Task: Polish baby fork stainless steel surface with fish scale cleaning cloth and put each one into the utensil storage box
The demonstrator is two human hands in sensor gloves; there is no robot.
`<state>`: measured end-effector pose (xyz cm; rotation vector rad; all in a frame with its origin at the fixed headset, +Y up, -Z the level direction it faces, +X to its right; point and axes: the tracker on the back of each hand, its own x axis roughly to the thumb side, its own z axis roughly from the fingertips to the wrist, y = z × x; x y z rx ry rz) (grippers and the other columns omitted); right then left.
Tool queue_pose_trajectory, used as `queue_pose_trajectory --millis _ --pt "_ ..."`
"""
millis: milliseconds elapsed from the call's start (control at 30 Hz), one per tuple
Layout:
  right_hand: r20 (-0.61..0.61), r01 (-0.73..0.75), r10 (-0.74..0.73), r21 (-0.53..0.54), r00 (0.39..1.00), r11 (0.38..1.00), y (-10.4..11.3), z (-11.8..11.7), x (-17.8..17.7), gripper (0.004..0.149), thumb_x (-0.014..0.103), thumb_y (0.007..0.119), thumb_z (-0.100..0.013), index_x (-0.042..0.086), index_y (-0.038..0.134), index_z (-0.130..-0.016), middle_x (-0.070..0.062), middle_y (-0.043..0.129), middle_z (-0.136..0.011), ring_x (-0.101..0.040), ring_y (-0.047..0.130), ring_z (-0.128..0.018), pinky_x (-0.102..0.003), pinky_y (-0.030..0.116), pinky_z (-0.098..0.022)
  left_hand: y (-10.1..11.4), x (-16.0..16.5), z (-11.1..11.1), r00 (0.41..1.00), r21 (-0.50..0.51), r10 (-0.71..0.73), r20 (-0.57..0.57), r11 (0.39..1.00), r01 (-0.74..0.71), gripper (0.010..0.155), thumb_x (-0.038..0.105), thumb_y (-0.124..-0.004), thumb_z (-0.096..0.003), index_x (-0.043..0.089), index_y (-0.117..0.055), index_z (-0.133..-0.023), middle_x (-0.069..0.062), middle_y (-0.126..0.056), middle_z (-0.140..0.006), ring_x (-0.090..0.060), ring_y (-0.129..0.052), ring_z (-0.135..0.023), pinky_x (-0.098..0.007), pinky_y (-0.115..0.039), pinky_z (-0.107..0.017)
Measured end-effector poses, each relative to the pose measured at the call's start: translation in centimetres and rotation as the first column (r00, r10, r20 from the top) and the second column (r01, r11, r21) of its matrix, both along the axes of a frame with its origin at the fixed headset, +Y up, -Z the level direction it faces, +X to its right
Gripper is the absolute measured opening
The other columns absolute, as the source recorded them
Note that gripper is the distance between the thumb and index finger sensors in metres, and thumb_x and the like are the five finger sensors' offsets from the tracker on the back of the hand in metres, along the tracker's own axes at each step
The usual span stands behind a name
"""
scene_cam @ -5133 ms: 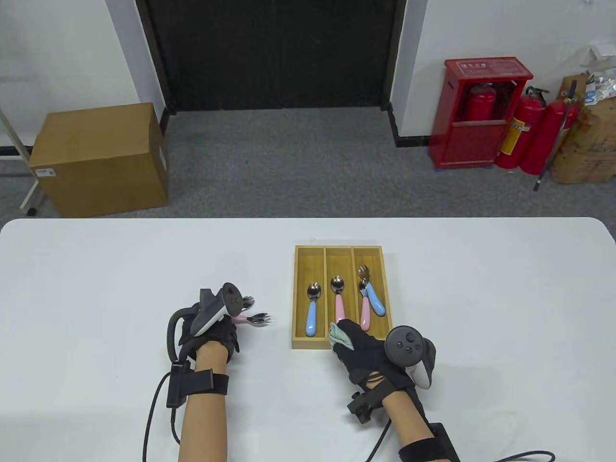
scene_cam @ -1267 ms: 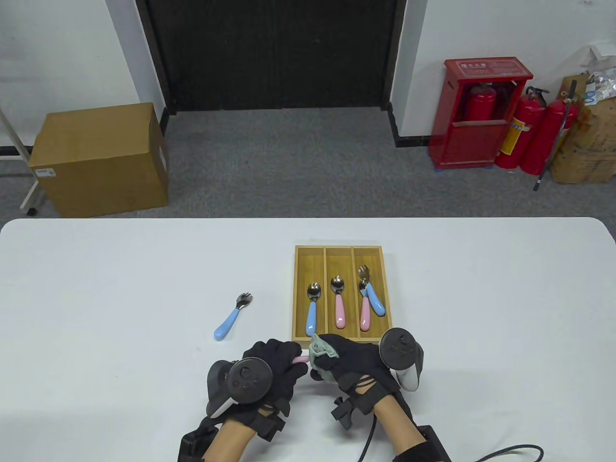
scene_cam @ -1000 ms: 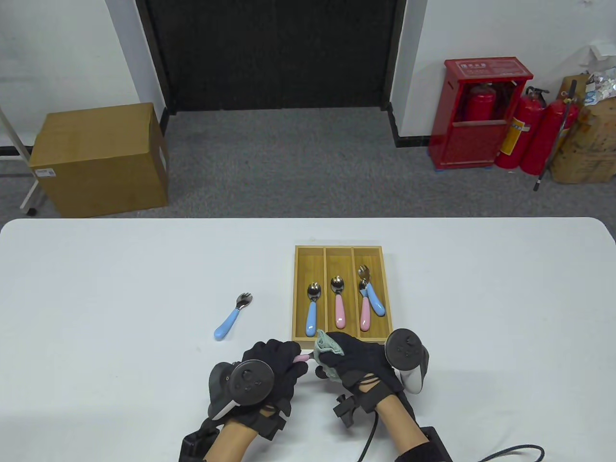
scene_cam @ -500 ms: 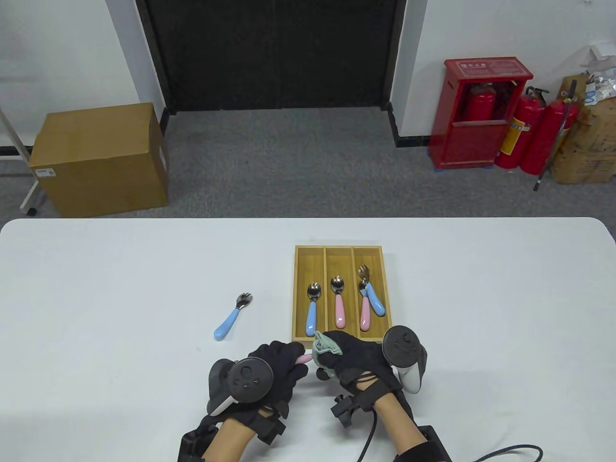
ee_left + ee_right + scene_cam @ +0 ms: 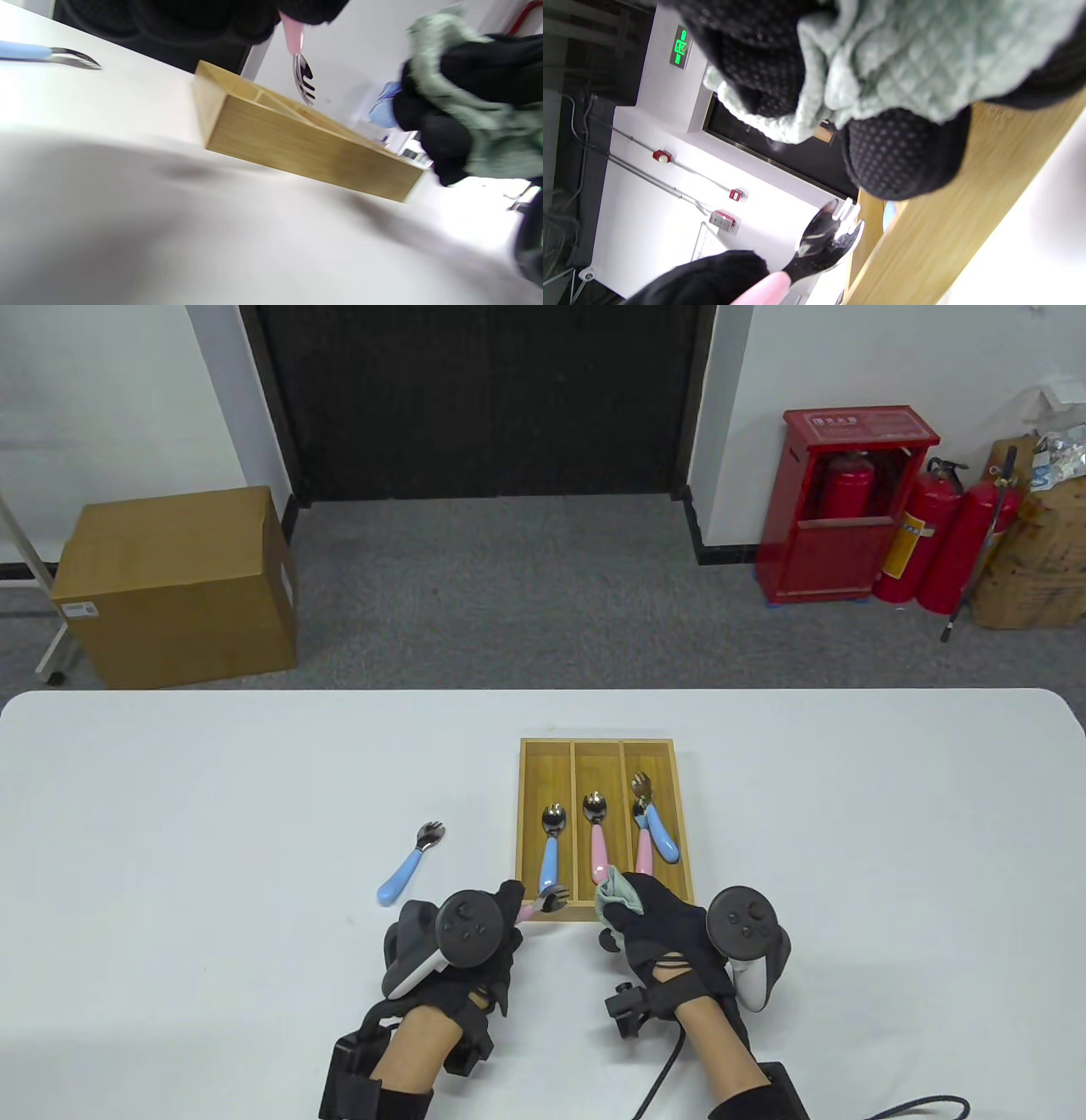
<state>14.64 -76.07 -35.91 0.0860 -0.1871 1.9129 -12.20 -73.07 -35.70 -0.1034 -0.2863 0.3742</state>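
While the left hand (image 5: pixel 475 937) pinches the pink-handled baby fork (image 5: pixel 547 902) by the handle, its steel tines hang just over the near wall of the bamboo utensil storage box (image 5: pixel 605 747), at the box's near-left corner, and that is where trouble could start. If the fork comes down from this spot, the tines may catch on the rim, or the fork may land half in and half out, tip, and slide back onto the white surface (image 5: pixel 170 780). The left compartment already holds a blue-handled spoon (image 5: pixel 550 848); dropping the fork on it could knock it askew, and I judge the forks belong in the right compartment, where a pink-handled and a blue-handled fork (image 5: pixel 652 831) lie, so a wrong slot is a real risk. The right hand (image 5: pixel 657 925) is clenched around the grey-green fish scale cleaning cloth (image 5: pixel 618 897), just beside the box's near wall, and a stray corner of cloth could snag the tines if the hands cross. A second blue-handled fork (image 5: pixel 410 863), not yet polished, lies on the surface to the left of the box, toward the near edge.
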Motion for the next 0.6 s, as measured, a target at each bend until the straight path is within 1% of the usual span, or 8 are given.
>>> queue_pose_trajectory --millis 33,167,300,433,600 --pt "-0.007 -0.008 0.008 -0.008 1.0 1.0 -0.1 -0.1 0.1 0.05 0.022 0.091 -0.031 0.001 0.085 -0.076 -0.028 0.098 -0.055 -0.029 0.109 -0.024 -0.05 0.088 -0.022 0.2 0.2 -0.9 1.0 -0.022 -0.023 -0.02 1.0 0.022 0.065 0.031 -0.068 -0.0483 0.017 -0.046 -0.108 -0.012 -0.074 -0.084 -0.026 -0.085 -0.054 -0.059 -0.067 -0.061" --pt "-0.008 -0.029 0.029 -0.009 1.0 1.0 -0.4 -0.1 0.1 0.051 0.022 0.091 -0.032 0.001 0.084 -0.077 -0.028 0.097 -0.057 -0.03 0.108 -0.027 -0.051 0.088 -0.023 1.2 1.2 -3.5 0.993 -0.043 -0.089 -0.072 0.995 0.086 0.065 0.03 -0.068 -0.0492 0.018 -0.046 -0.109 -0.011 -0.073 -0.086 -0.027 -0.085 -0.058 -0.06 -0.064 -0.063" --pt "-0.024 -0.044 0.043 -0.017 0.999 0.999 -0.5 -0.2 -0.1 0.051 0.023 0.091 -0.033 0.001 0.083 -0.078 -0.028 0.097 -0.059 -0.031 0.108 -0.028 -0.052 0.087 -0.023 1.8 2.9 -5.6 0.98 -0.05 -0.155 -0.124 0.987 0.15 0.064 0.031 -0.068 -0.0498 0.019 -0.047 -0.109 -0.01 -0.074 -0.088 -0.028 -0.086 -0.061 -0.062 -0.062 -0.064" --pt "-0.038 -0.045 0.044 -0.034 0.998 0.998 -0.7 -0.4 -0.2 0.051 0.023 0.09 -0.033 0.001 0.082 -0.079 -0.028 0.097 -0.059 -0.032 0.108 -0.029 -0.053 0.086 -0.024 1.6 4.3 -7.2 0.961 -0.027 -0.195 -0.195 0.981 0.194 0.063 0.031 -0.068 -0.0493 0.018 -0.048 -0.108 -0.009 -0.075 -0.088 -0.028 -0.09 -0.064 -0.063 -0.064 -0.063" --pt "-0.071 -0.086 0.081 -0.07 0.994 0.994 -1.1 -0.5 -0.3 0.051 0.023 0.09 -0.033 0.001 0.082 -0.079 -0.028 0.096 -0.06 -0.032 0.107 -0.03 -0.053 0.086 -0.024 1.1 5.9 -9.0 0.926 -0.007 -0.24 -0.292 0.968 0.249 0.063 0.033 -0.068 -0.0494 0.018 -0.05 -0.108 -0.008 -0.078 -0.087 -0.028 -0.094 -0.066 -0.063 -0.066 -0.063"
